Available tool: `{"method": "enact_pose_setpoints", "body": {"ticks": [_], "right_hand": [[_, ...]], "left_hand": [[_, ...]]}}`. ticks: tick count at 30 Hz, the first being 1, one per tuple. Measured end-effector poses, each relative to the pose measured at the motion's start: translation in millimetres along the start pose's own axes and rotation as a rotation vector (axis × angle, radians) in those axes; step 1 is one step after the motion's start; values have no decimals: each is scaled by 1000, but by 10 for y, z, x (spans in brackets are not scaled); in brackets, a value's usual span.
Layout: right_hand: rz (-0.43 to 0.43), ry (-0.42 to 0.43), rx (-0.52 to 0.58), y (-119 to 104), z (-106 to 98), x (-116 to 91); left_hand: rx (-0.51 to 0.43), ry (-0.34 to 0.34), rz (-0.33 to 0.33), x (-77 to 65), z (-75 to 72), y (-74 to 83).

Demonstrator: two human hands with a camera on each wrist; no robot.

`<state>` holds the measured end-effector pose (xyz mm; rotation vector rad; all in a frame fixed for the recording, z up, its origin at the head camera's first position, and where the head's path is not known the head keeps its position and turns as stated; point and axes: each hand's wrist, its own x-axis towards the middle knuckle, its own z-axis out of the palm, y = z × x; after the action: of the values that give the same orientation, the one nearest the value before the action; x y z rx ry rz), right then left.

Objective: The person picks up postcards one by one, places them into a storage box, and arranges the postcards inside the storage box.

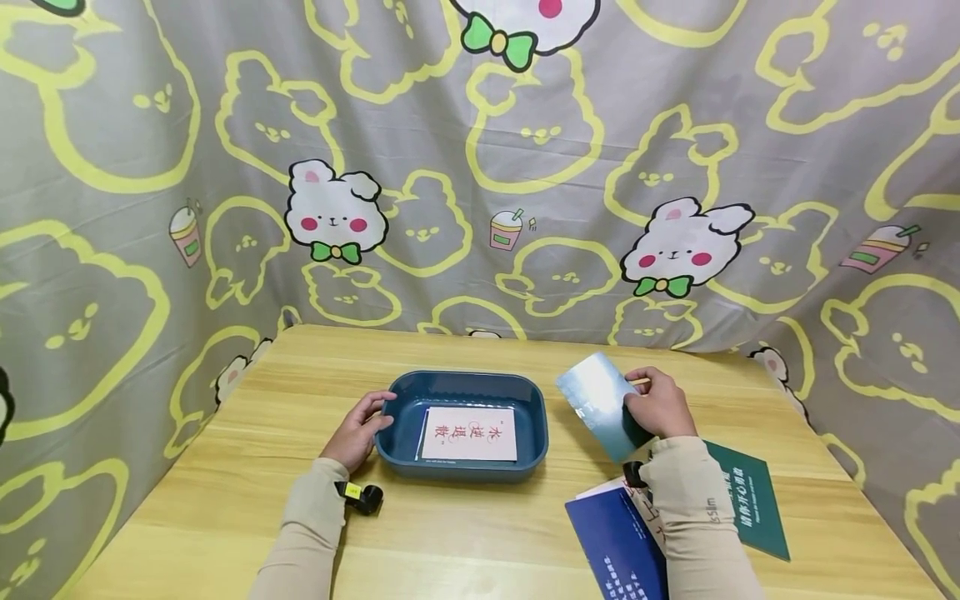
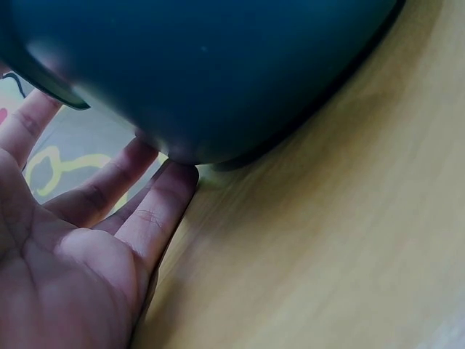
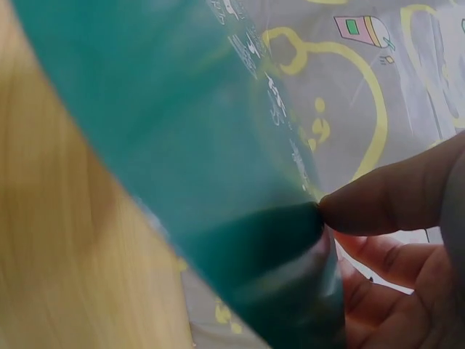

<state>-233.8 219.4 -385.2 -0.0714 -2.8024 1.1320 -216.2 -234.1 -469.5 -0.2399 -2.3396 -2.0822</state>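
Observation:
My right hand [image 1: 660,404] pinches a glossy blue-green card [image 1: 596,404] between thumb and fingers, above the table to the right of the tray. In the right wrist view the thumb [image 3: 399,196] presses the edge of the card [image 3: 182,145], which shines and bears white lettering. My left hand [image 1: 362,433] rests at the left end of a dark blue tray [image 1: 465,475]. Its mostly straight fingers [image 2: 156,211] touch the outer wall of the tray [image 2: 218,80]. Inside lies a white card with red characters [image 1: 471,433], on top of a darker card.
A dark blue card [image 1: 611,542] lies at the front right, overlapping a pale card with red writing, partly hidden by my right forearm. A green card [image 1: 761,508] lies right of that forearm. A patterned curtain [image 1: 525,183] hangs behind the wooden table [image 1: 450,542].

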Motion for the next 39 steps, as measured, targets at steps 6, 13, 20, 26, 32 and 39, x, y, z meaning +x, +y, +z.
{"method": "enact_pose_setpoints", "body": {"ticks": [6, 13, 20, 26, 32, 39], "right_hand": [[-23, -2, 4, -64, 39, 13], [-29, -6, 7, -146, 55, 30], [-41, 0, 9, -197, 70, 63], [-51, 1, -3, -249, 76, 75], [-65, -7, 9, -300, 79, 78], [-85, -18, 26, -353, 99, 83]], "left_hand": [[-9, -1, -11, -1, 8, 9], [-18, -5, 0, -2, 7, 24], [-13, 4, 6, -3, 11, 32], [-17, 1, 0, -1, 15, 13], [-29, -4, 4, -7, 16, 5], [-17, 3, 17, 6, 13, -6]]}}
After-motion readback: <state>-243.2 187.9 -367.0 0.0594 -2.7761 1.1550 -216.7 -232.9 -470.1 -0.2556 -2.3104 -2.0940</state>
